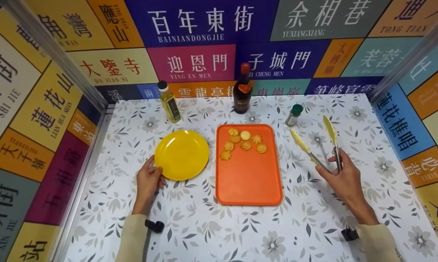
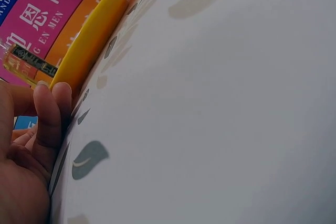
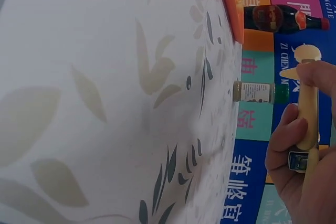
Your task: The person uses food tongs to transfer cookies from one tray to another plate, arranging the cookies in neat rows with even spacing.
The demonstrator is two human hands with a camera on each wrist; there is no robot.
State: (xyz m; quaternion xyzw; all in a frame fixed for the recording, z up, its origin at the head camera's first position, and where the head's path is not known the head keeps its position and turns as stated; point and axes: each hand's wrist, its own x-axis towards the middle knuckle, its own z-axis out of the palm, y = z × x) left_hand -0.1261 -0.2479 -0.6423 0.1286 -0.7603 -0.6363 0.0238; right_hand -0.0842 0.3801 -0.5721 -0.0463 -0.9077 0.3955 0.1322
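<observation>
My left hand (image 1: 149,178) pinches the near-left rim of a round yellow plate (image 1: 182,154), which has nothing on it. In the left wrist view, fingertips meet the edge of the plate (image 2: 93,32). To the right of the plate lies an orange tray (image 1: 248,183); several piped cookies (image 1: 245,146) are grouped in its far half. My right hand (image 1: 346,183) grips a pair of tongs (image 1: 302,142) with pale yellow tips, their two arms spread apart and pointing away from me. Nothing is between the tongs' tips.
Behind the plate stands a bottle of yellow oil (image 1: 172,107). A dark red-capped bottle (image 1: 242,95) is behind the tray, and a small green-capped jar (image 1: 294,115) stands near the tongs. Sign-covered panels (image 1: 191,62) border the flower-patterned table (image 1: 189,233) at the back and sides.
</observation>
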